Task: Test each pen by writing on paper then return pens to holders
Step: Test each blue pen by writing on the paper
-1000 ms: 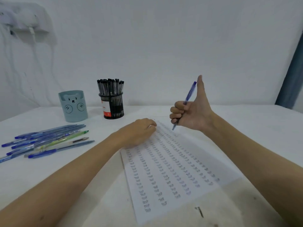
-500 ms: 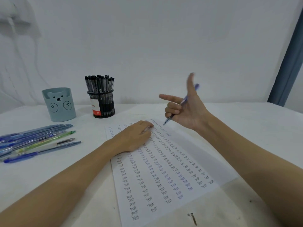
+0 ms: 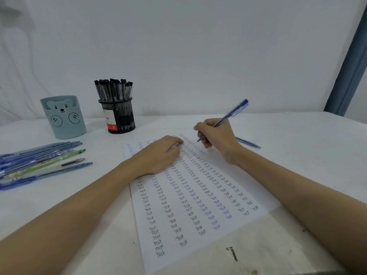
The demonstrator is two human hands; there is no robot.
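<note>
The right hand (image 3: 217,138) grips a translucent blue ballpoint pen (image 3: 231,113) in a writing hold, fingers curled round the lower barrel. The pen's dark blue cap end tilts up toward 1 o'clock and its tip points down toward 7 o'clock, at or just above the far end of the white sheet of paper (image 3: 198,197); whether the tip touches cannot be told.

The sheet lies on the white table (image 3: 297,155), its long side running from 11 o'clock to 5 o'clock, covered in columns of the handwritten word "Test". The left hand (image 3: 158,153) rests palm down on the sheet's far left part, fingers loosely bent and holding nothing, their tips just beside the newest writing.

At 3 o'clock from the right hand, a second pale blue pen (image 3: 249,143) lies flat on the table, partly hidden behind the wrist. At 9 o'clock from the sheet, a loose bundle of blue pens (image 3: 39,153) lies on the table with a green pen (image 3: 59,159) and a clear pen with a metal tip (image 3: 73,161) among them.

At 11 o'clock stands a black mesh pen holder (image 3: 119,118), packed with upright black-capped pens (image 3: 113,90). To its left, well apart, stands a pale teal bear-faced pen holder (image 3: 63,118).
</note>
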